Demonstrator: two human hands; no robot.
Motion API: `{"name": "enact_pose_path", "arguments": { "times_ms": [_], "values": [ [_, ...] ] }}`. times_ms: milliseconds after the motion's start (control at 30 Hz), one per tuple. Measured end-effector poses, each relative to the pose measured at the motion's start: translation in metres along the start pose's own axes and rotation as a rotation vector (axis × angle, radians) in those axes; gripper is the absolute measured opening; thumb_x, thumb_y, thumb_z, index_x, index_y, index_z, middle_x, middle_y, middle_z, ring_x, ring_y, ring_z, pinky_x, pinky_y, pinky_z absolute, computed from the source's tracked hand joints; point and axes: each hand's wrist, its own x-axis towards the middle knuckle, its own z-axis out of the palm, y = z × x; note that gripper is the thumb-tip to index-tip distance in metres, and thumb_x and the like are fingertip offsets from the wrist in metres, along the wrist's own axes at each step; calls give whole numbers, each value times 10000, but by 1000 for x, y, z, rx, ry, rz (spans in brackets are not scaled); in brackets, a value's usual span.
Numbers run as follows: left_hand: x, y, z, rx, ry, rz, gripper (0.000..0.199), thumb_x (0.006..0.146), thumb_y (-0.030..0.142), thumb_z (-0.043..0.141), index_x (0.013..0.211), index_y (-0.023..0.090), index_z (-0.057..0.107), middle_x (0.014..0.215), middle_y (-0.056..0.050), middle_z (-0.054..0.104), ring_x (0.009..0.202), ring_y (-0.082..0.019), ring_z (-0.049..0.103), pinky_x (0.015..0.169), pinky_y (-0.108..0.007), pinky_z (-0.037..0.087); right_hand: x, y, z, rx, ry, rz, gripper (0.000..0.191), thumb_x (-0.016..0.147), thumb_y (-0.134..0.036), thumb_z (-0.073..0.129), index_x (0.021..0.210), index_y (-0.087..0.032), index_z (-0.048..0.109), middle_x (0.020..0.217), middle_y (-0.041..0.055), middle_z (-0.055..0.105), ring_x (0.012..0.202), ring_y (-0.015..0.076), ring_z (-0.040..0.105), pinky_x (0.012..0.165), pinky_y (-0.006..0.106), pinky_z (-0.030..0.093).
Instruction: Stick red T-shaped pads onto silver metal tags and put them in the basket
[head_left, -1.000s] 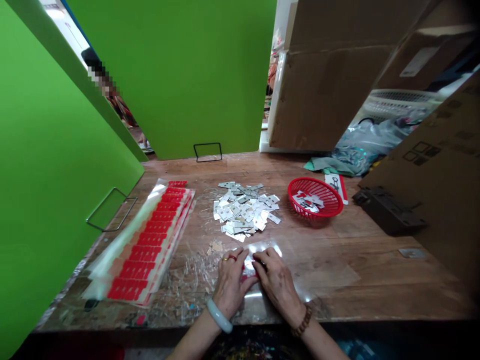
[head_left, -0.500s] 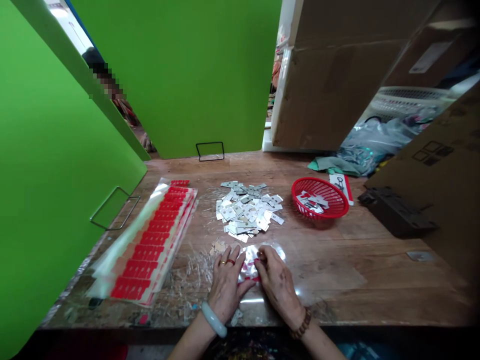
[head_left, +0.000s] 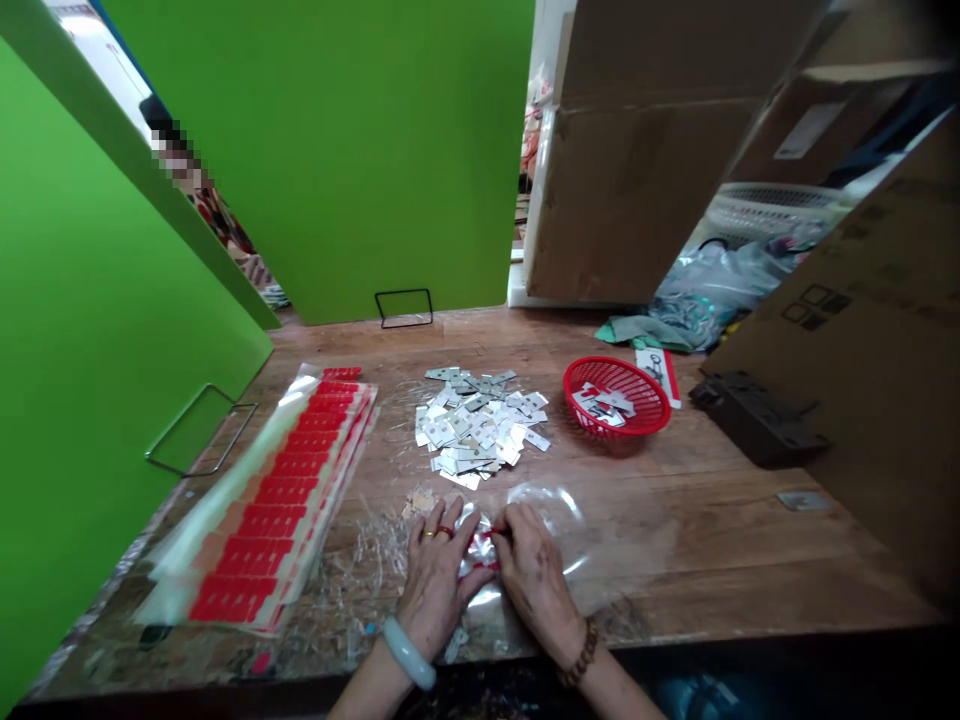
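Note:
Between my hands lies a small piece of shiny clear film with red markings (head_left: 481, 547). My left hand (head_left: 437, 562) lies on it with fingers stretched out, holding it down against the table. Thumb and fingers of my right hand (head_left: 537, 565) are pinched together at its right, red-marked edge; the fingertips hide part of it. From under that hand a clear plastic sheet (head_left: 559, 503) spreads to the right. Just beyond my hands is a loose pile of small silvery-white flat pieces (head_left: 478, 425).
Stacked sheets with rows of red labels (head_left: 247, 545) lie at left, near plastic scraps (head_left: 379, 540). A red basket (head_left: 616, 397) with several small pieces stands at right, by a dark metal block (head_left: 757, 420). Green panels (head_left: 337, 150) and cardboard boxes (head_left: 615, 200) surround the wooden table.
The view has shifted slightly to the right. My right fingers have closed in on the film's edge, and more of the clear sheet shows beyond them. My left hand stays on the film.

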Motion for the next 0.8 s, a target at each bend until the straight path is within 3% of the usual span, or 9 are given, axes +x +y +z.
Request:
{"name": "enact_pose_path", "arguments": {
  "times_ms": [233, 433, 800],
  "values": [
    [3, -1, -1, 73, 25, 13, 578, 741, 351, 667, 1289, 311, 485, 1341, -78, 505, 1271, -335, 363, 1006, -530, 252, 3, -2, -5, 38, -18, 60, 151, 801, -68, 456, 841, -193, 531, 804, 38, 525, 708, 171, 491, 629, 260, 395],
    [1, -2, 3, 101, 60, 31, 553, 758, 340, 652, 1286, 305, 489, 1360, -85, 481, 1275, -328, 353, 1013, -519, 247, 2, -1, -6, 22, -18, 50, 194, 842, -90, 433, 701, -199, 511, 765, 35, 511, 700, 170, 493, 645, 267, 392],
    [10, 6, -10, 111, -56, 12, 592, 697, 376, 710, 1254, 314, 520, 1374, -118, 448, 1274, -371, 337, 989, -570, 251, -4, 4, -1, 163, -6, 45, 141, 780, -77, 496, 708, -197, 514, 743, 16, 514, 687, 164, 481, 618, 268, 375]
  ]
}}
